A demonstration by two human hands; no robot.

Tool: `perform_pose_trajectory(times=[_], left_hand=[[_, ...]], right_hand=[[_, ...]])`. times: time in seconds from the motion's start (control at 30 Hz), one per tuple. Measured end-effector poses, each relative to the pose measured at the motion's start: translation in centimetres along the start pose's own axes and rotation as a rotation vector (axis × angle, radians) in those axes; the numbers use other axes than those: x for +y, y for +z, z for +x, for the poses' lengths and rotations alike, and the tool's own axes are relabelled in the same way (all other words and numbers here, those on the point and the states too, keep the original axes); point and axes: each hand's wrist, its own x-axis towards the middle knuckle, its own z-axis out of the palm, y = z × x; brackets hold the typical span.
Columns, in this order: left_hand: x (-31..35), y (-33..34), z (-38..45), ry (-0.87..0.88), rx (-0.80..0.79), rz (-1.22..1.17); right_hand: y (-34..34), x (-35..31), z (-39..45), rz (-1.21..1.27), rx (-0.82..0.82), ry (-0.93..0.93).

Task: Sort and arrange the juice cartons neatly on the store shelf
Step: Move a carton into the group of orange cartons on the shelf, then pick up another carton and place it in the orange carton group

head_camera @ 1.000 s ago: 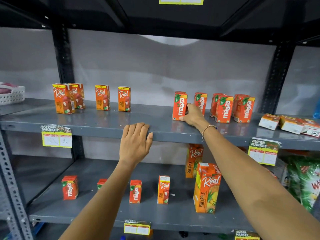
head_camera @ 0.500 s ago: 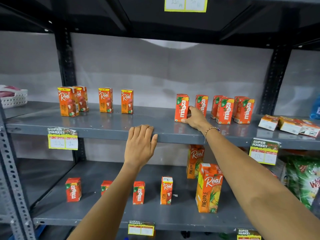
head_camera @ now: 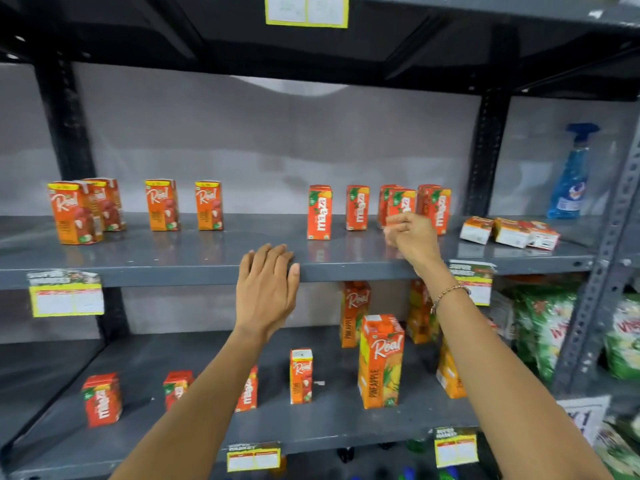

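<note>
On the middle grey shelf point(head_camera: 173, 275), several small orange Real cartons point(head_camera: 162, 204) stand at the left. Red Maaza cartons stand to the right: one alone point(head_camera: 319, 212), a second point(head_camera: 357, 207), then a tight cluster point(head_camera: 437, 206). My left hand point(head_camera: 266, 289) lies flat on the shelf's front edge, holding nothing. My right hand point(head_camera: 410, 235) has its fingers curled in front of the cluster, hiding the lower part of a Maaza carton point(head_camera: 402, 202). I cannot tell whether it grips that carton. The lower shelf holds small Maaza cartons point(head_camera: 102, 398), a small Real carton point(head_camera: 301, 375) and tall Real pineapple cartons point(head_camera: 381, 362).
Flat white-and-red boxes point(head_camera: 509, 232) lie at the right end of the middle shelf, with a blue spray bottle point(head_camera: 571, 174) behind them. Green packets point(head_camera: 543, 327) fill the lower right. Black uprights point(head_camera: 488, 150) frame the bay. Price tags point(head_camera: 65, 299) hang on the shelf edges.
My right hand has left the lone Maaza carton and moved right to the cluster, with its fingers curled. My left hand stays on the shelf edge. The view has shifted to the right.
</note>
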Motion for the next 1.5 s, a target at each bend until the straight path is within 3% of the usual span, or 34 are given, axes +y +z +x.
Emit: perform_pose_trajectory(times=[0.3,0.57,0.67,0.8,0.9,1.33,1.5], left_hand=[[15.9,4.3,1.9,0.075,-0.097,-0.076],[21.6,6.8,2.7,0.062,-0.083,-0.035],[21.4,7.6,2.6,0.069,-0.034,-0.001],[21.3,8.4,2.5,0.079,0.043,0.019],[21.3,8.6,2.4,0.084,0.086,0.030],[21.2,8.3,2.3,0.081,0.074,0.036],[21.2,8.2,2.3,0.088,0.041,0.042]], right_hand=[[-12.0,4.6,3.3,-0.006,0.375,0.195],[-19.0,7.5,5.4,-0.086,0.620,0.309],[-20.8,9.0,6.7,-0.192,0.546,0.377],[-22.2,9.4,8.3,-0.327,0.228,0.436],[-22.9,9.4,9.2,-0.331,0.092,0.444],[-21.8,8.8,9.1,-0.432,0.162,0.426],[-23.0,8.1,9.4,-0.333,0.083,0.484]])
